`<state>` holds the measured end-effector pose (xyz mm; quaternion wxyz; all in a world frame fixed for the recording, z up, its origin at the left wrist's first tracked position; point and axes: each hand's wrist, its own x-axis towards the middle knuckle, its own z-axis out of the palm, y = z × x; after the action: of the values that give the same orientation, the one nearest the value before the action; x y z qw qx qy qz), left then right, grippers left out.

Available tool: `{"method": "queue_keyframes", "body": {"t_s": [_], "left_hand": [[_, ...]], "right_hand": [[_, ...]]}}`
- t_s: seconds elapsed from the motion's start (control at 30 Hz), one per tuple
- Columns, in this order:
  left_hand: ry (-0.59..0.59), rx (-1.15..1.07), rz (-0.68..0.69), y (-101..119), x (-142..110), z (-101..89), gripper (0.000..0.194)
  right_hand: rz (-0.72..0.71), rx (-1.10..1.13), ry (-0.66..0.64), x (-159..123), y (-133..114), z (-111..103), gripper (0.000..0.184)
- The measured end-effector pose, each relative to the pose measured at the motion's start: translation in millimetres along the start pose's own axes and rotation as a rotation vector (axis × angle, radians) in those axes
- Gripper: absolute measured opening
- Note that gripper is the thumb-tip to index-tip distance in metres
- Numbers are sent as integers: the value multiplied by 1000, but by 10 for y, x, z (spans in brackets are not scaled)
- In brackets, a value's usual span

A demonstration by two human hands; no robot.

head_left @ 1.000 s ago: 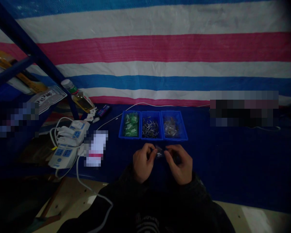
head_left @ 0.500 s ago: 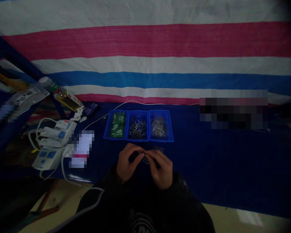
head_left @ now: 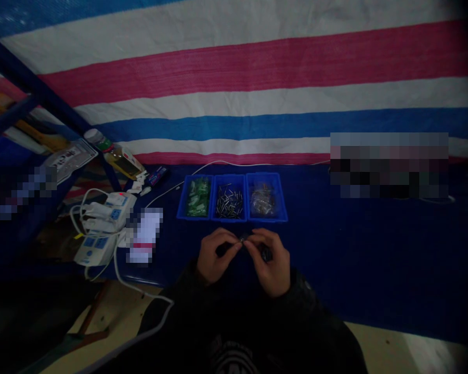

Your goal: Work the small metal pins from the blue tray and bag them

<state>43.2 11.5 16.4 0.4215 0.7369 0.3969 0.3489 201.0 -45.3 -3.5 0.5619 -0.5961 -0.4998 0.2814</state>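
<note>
Pinching a tiny, possibly metal part (head_left: 242, 239)

Small makeshift assembly spot, not a home or office. Backdrop: striped plastic tarp (head_left: 257, 67) in pink, white and blue, hung as a wall. Work surface: tabletop (head_left: 366, 249) under dark blue cover. Three blue plastic trays (head_left: 231, 219) sit side by side on it, holding green packets (head_left: 197, 197), small metal pins (head_left: 229, 201) and clear bags (head_left: 263, 202), which suggests small-parts bench work. Left of the trays: two power strips (head_left: 111, 212) with white cables (head_left: 218, 165), and a bottle (head_left: 121, 158) by a blue metal shelf frame (head_left: 35, 85). Pale floor (head_left: 413, 353) below. Bare, temporary-looking setup, more like a workshop corner.
</note>
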Motion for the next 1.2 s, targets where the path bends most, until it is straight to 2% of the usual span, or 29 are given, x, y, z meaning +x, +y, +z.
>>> {"method": "queue_keyframes", "body": {"t_s": [0.07,0.13,0.23,0.43,0.63,0.8,0.9,1.2], "left_hand": [[75,5,16,-12,-22,4,13],[150,1,37,-22,-49,-1,13],[196,-22,33,-29,-83,-9,12],[96,-66,8,-14,-112,8,10],[122,-39,45,-11,-140,-8,14],[66,-44,57,0,-117,5,12],[86,-17,72,-12,-115,8,15],[100,3,35,-46,-121,4,13]], "right_hand": [[-17,-23,-56,13,-14,-8,24],[-56,-89,-79,14,-24,-8,14],[-122,-152,-92,-6,-24,-3,12],[-150,-144,-94,-42,1,-13,16],[-176,-130,-108,-37,13,-7,12],[-185,-116,-88,-34,13,-13,13],[-192,-114,-102,-28,-1,-14,13],[-185,-114,-120,-21,5,6,13]]}}
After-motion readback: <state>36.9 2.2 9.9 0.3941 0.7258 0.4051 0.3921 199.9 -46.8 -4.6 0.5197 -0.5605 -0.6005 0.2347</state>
